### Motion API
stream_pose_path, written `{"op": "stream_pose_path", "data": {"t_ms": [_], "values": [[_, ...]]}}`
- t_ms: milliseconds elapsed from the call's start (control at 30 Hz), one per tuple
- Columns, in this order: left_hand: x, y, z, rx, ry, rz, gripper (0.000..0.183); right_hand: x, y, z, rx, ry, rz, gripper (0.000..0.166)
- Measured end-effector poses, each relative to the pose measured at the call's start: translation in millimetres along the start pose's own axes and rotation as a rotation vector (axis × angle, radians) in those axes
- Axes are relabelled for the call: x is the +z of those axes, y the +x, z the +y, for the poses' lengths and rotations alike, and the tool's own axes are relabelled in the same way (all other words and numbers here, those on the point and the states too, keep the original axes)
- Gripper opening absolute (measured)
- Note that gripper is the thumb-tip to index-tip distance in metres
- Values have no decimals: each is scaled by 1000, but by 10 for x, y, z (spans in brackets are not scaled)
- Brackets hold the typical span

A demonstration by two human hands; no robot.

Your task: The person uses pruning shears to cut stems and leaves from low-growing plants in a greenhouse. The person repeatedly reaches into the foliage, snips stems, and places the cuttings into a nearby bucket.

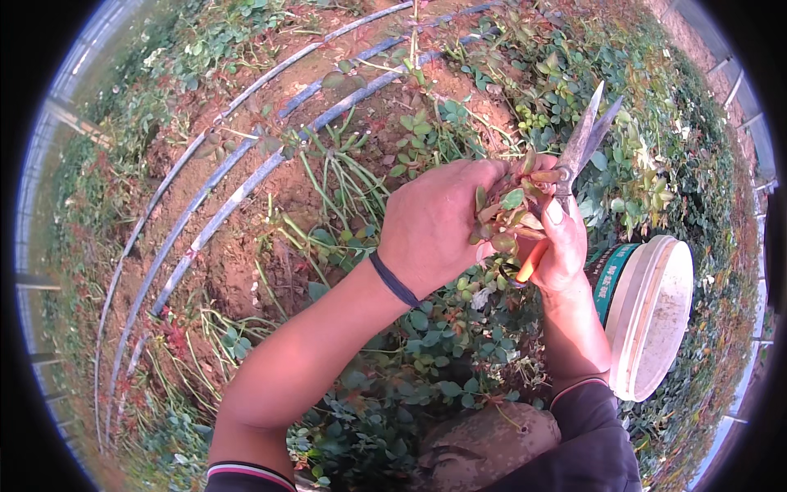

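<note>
My left hand (433, 212), a dark band around its wrist, is closed at a small bunch of leafy shoots (507, 215) with green and reddish leaves. Most of its fingertips are hidden behind the hand and leaves. In my right hand (564, 252) is a pair of scissors (581, 138) with an orange handle (532, 261). The worn metal blades point up and away, slightly apart, with only air between them. The shoots lie between both hands, close to the scissors' pivot. Stems of the bunch are mostly covered.
A white plastic bucket (652, 320) with a green printed band leans beside my right forearm. Cut green stems (344, 178) rise from bare soil (233, 270) at left. Grey-blue irrigation pipes (227, 215) curve along the bed. Dense leafy plants (664, 154) grow at right.
</note>
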State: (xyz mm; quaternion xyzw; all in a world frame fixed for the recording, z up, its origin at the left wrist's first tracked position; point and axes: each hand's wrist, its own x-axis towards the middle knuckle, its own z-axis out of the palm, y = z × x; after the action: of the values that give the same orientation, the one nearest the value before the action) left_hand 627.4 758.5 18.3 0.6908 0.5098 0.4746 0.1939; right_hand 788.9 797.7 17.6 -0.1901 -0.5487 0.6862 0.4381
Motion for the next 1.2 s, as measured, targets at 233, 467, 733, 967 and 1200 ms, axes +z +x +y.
{"op": "stream_pose_path", "data": {"t_ms": [233, 467, 733, 967, 1200], "values": [[-24, -351, 40, -267, -438, 93, 36, -12, -143, 29, 152, -71, -308, 58], [-70, -567, 39, -544, -938, -6, 28, -31, -179, 25, 295, 155, -437, 52], [-14, -550, -125, -519, -620, 161, 23, -184, -103, -19, 281, 10, -515, 44], [-702, 105, -207, -537, -410, 465, 10, -388, 397, -111, 58, -1159, -50, 29], [-1103, 1254, -618, -423, 300, -120, 40, -552, 904, 306, -245, -1858, 78, 32]]}}
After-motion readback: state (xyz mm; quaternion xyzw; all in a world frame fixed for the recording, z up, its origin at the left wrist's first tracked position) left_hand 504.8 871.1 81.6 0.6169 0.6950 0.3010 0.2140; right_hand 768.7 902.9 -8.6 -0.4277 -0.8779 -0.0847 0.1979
